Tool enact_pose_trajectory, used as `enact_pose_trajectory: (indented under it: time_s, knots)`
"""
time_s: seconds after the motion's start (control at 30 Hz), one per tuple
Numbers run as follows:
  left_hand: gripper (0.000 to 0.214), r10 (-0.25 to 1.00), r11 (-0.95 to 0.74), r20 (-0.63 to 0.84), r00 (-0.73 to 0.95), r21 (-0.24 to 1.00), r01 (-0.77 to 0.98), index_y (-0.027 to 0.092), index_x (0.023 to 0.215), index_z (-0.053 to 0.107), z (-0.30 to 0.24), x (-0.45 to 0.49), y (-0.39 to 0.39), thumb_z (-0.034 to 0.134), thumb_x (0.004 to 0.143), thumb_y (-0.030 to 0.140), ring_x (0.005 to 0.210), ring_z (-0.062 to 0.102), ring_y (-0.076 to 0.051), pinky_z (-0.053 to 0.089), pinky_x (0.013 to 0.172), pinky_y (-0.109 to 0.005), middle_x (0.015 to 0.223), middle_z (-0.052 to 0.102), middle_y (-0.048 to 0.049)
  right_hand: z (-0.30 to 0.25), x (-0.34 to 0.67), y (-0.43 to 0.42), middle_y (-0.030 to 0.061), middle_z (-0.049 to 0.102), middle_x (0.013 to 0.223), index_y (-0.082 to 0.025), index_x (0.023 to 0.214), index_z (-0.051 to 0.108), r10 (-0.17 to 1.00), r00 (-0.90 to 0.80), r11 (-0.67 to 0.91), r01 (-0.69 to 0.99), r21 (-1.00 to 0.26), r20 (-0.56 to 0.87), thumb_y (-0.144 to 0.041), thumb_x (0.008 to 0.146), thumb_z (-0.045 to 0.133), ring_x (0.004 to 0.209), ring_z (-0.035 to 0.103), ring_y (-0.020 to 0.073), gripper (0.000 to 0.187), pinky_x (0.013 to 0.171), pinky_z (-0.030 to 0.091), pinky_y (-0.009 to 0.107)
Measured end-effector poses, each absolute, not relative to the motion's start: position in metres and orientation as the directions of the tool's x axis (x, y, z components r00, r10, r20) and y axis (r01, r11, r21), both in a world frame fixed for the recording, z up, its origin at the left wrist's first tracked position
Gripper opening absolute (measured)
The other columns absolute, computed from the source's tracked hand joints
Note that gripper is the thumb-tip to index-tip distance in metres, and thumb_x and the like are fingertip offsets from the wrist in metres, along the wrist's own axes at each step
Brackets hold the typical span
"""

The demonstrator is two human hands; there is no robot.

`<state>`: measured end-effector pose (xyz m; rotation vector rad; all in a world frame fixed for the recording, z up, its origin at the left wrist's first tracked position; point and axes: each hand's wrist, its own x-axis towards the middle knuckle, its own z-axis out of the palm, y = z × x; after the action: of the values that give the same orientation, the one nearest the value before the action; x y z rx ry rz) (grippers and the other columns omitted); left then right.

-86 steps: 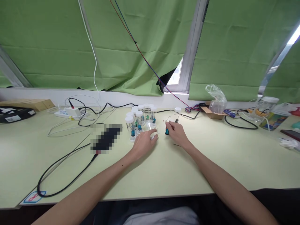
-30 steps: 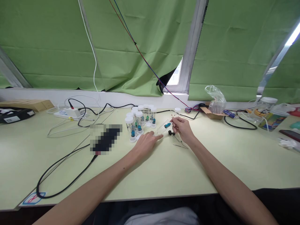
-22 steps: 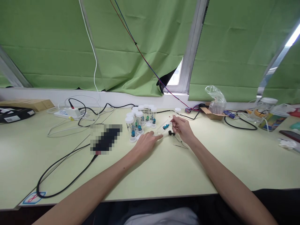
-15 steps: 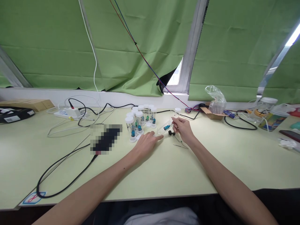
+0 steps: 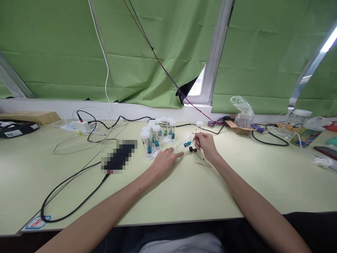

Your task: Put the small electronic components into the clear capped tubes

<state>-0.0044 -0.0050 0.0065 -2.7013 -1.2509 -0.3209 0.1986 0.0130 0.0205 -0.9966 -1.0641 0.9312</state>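
Hands meet near the middle of the pale green surface point(image 5: 184, 189), just right of a cluster of capped tubes point(image 5: 158, 135). The right hand point(image 5: 206, 146) has a narrow grip, thumb and forefinger pinched together on the raised far end of a clear tube point(image 5: 185, 143). The tube lies tilted, its low end to the left and its high end to the right. A small blue-green part point(image 5: 187, 143) sits inside it, about halfway along.

The left hand point(image 5: 164, 160) lies low on the surface, palm down, with its fingertips point(image 5: 180, 154) at the tube's low end. Whether that grip pinches the tube or only rests against it cannot be told.

A small black piece point(image 5: 193, 149) lies on the surface just below the tube, touching neither hand. A thin pin point(image 5: 202, 163) lies a little nearer, beside the right wrist. A loose white cap point(image 5: 199, 123) sits farther back.

The capped tubes stand upright with white lids and hold blue or green parts. Left of them lies a blurred black object point(image 5: 119, 154), from which a black cable point(image 5: 71, 189) loops toward the near left edge. A white power strip point(image 5: 79, 126) lies at the far left. A crumpled plastic bag point(image 5: 242, 110) sits in a cardboard tray at the far right, with a clear jar point(image 5: 300, 121) beyond it. Green curtains point(image 5: 65, 52) hang behind.
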Motion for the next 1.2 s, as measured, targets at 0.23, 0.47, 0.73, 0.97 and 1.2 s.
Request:
enact_pose_trajectory:
  time_s: [0.23,0.47,0.73,0.97,1.2]
  knots:
    - [0.051,0.723,-0.646,0.263,0.639,-0.069,0.76,0.041,0.132,0.055,0.0069,-0.0053,-0.0055,0.037,0.093,0.014,0.075,0.059,-0.021,0.036,0.062,-0.027,0.095,0.06,-0.0089,0.023,0.198,0.0117,-0.007,0.039,0.04,-0.018,0.053,0.05,0.948,0.227,0.252,-0.115,-0.961,0.221,-0.021,0.067,0.062,0.033,0.036,0.0064,0.019,0.034,0.023,0.021]
    - [0.047,0.728,-0.649,0.268,0.632,-0.031,0.76,0.04,0.131,0.056,0.0048,-0.005,-0.0054,0.037,0.095,0.017,0.079,0.06,-0.021,0.038,0.065,-0.027,0.095,0.059,-0.0091,0.0213,0.201,0.014,-0.0065,0.039,0.04,-0.018,0.052,0.05,0.954,0.225,0.24,-0.176,-0.955,0.198,-0.018,0.065,0.061,0.034,0.038,0.0071,0.017,0.034,0.023,0.021]
    - [0.046,0.718,-0.659,0.285,0.635,-0.017,0.752,0.04,0.13,0.058,0.0031,-0.0053,-0.0056,0.036,0.095,0.017,0.081,0.06,-0.021,0.038,0.065,-0.027,0.095,0.059,-0.0087,0.023,0.2025,0.0137,-0.0057,0.038,0.04,-0.017,0.047,0.048,0.965,0.212,0.196,-0.207,-0.958,0.152,-0.015,0.061,0.061,0.035,0.039,0.0074,0.019,0.036,0.023,0.021]
    - [0.045,0.695,-0.675,0.318,0.644,-0.019,0.738,0.038,0.128,0.06,0.0001,-0.0065,-0.003,0.035,0.096,0.018,0.079,0.06,-0.022,0.04,0.065,-0.028,0.095,0.06,-0.0096,0.0249,0.2016,0.0111,-0.0058,0.04,0.04,-0.017,0.049,0.051,0.967,0.181,0.205,-0.148,-0.967,0.178,-0.017,0.061,0.065,0.035,0.04,0.0075,0.019,0.035,0.022,0.021]
    - [0.042,0.695,-0.681,0.369,0.617,0.06,0.73,0.037,0.125,0.062,0.0017,-0.0066,-0.0058,0.039,0.094,0.022,0.085,0.065,-0.023,0.046,0.069,-0.033,0.134,0.052,-0.012,0.0239,0.2001,0.0106,-0.0062,0.042,0.043,-0.018,0.054,0.052,0.96,0.162,0.247,-0.099,-0.964,0.23,-0.023,0.066,0.07,0.034,0.04,0.007,0.022,0.035,0.023,0.022]
